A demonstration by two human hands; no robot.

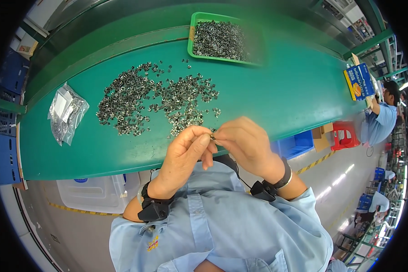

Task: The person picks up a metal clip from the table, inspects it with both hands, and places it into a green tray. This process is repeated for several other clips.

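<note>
Fingertips of my left hand [186, 152] and my right hand [247, 143] meet over the near edge of the green table [258, 104]. Between them they pinch a small metal part [212, 136], mostly covered by the fingers; its exact kind is too small to tell. Just beyond my hands lies a loose pile of small square metal parts [186, 97]. A larger, darker-looking pile of similar metal parts [127, 99] spreads to its left, the two nearly touching.
A green tray [191, 43] full of like parts stands at the table's back. On the left lies a clear plastic bag [67, 113] of parts. A blue and yellow box [360, 81] sits at the right end. Beyond it are a red stool [346, 136] and a person [381, 118].
</note>
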